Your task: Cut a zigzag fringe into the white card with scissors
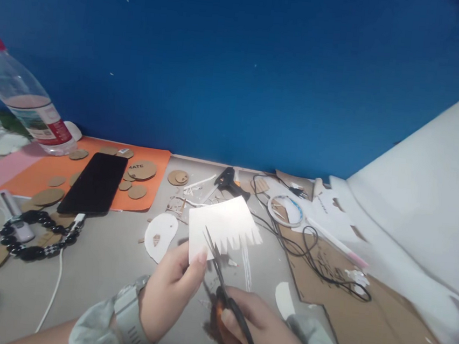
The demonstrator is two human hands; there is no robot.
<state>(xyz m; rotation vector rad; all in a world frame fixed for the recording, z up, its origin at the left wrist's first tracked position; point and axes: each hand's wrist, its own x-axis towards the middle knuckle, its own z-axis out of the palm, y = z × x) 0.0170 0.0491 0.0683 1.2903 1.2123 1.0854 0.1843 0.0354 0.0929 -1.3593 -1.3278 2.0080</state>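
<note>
My left hand [176, 286] pinches the lower left corner of a white sheet of paper [212, 222], thumb on top. Along the sheet's lower right edge runs a row of cut, pointed fringes. Black-handled scissors [221, 279] are gripped in my right hand [257, 326], fingers through the handles. Their blades are parted a little and lie against the paper beside my left thumb. Just left of the sheet, a rounded white cutout [160, 237] with a small brown piece on it rests on the table.
Behind the sheet lies a black glue gun [230, 182]. Its cable [310, 255] seems to loop over brown cardboard [377, 327] at right. A phone [94, 183] and cardboard discs [143, 170] sit on orange paper [161, 160]. A bottle [33, 104], a beaded bracelet [35, 252] and a blue wall [239, 75] are also there.
</note>
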